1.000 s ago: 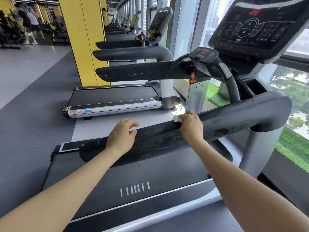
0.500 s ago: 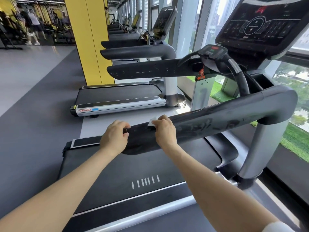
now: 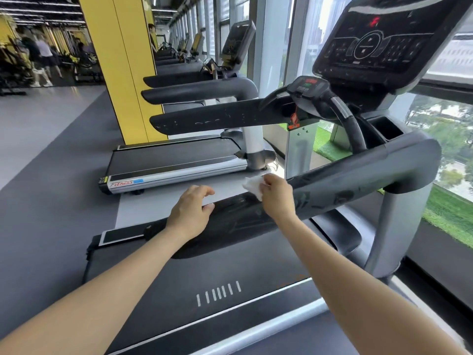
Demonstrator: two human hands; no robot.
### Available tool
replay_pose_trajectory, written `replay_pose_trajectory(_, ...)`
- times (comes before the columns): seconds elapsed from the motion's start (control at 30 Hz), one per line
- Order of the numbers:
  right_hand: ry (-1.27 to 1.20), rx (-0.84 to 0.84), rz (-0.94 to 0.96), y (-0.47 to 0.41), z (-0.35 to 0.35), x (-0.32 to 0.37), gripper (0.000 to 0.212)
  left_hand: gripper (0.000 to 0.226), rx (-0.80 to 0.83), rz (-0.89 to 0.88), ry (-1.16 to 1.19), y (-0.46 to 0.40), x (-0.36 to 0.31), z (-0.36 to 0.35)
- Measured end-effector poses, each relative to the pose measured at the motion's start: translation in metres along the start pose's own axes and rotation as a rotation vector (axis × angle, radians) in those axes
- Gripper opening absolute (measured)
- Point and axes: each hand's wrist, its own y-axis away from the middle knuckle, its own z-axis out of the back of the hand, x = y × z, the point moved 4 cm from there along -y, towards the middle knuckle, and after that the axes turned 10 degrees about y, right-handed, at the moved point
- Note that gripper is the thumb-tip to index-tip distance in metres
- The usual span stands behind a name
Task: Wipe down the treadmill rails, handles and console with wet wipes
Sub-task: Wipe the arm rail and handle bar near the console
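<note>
Your right hand [image 3: 277,198] pinches a crumpled white wet wipe [image 3: 253,187] between thumb and fingers, and the wipe sits at the far edge of the near handrail [image 3: 358,185], the dark padded rail that runs from lower left up to the right, where it bends down into a grey upright post [image 3: 391,231]. Whether the wipe presses on the rail or hangs just clear of it, you cannot tell. Your left hand [image 3: 190,213] lies just to the left on the same rail, near its rounded end, with the fingers loosely spread, the thumb touching the top surface and nothing held. Streaks and smudges show on the rail to the right of your right hand.

Beyond it, the far handrail [image 3: 217,119] of this treadmill runs parallel, marked with pale scuffs. The console [image 3: 371,47] stands far right, its dark screen tilted toward you, with a small control pod [image 3: 308,85] below it. The belt [image 3: 230,278] lies under your forearms. To the left, a second treadmill [image 3: 179,160] stands beside a yellow pillar [image 3: 122,67].
</note>
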Motion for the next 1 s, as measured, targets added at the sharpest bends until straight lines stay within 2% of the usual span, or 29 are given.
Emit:
replay_pose_trajectory(0.07,-0.001,-0.063,-0.07,-0.018,0.017,-0.021,0.021,0.031,0.008,0.004,0.001,-0.009,-0.004,-0.008)
replay_pose_trajectory(0.17,-0.017,-0.13,-0.12,-0.044,0.03,-0.045,0.038,0.03,0.009,-0.017,0.005,-0.021,-0.01,-0.017)
replay_pose_trajectory(0.23,0.006,-0.153,-0.121,-0.057,0.032,-0.059,0.041,0.029,0.007,-0.037,0.002,-0.026,-0.012,-0.021)
replay_pose_trajectory(0.37,0.203,-0.191,-0.064,-0.069,0.035,-0.074,0.033,0.029,-0.001,-0.055,-0.003,-0.031,-0.011,-0.022)
replay_pose_trajectory(0.5,0.388,-0.111,0.036,-0.068,0.03,-0.067,0.028,0.028,-0.008,-0.061,-0.001,-0.03,-0.008,-0.021)
replay_pose_trajectory(0.6,0.468,-0.066,0.061,-0.062,0.025,-0.065,0.033,0.027,-0.009,-0.058,-0.007,-0.027,-0.005,-0.018)
replay_pose_trajectory(0.67,0.505,-0.078,0.044,-0.061,0.025,-0.065,0.021,0.026,-0.008,-0.055,-0.011,-0.024,-0.001,-0.015)
replay_pose_trajectory(0.8,0.482,-0.133,0.022,-0.052,0.02,-0.05,0.035,0.025,0.0,-0.044,-0.022,-0.02,0.011,-0.007)
replay_pose_trajectory(1.0,0.475,-0.148,0.062,-0.013,-0.016,-0.007,0.034,0.026,0.037,-0.06,-0.012,-0.015,0.037,0.015)
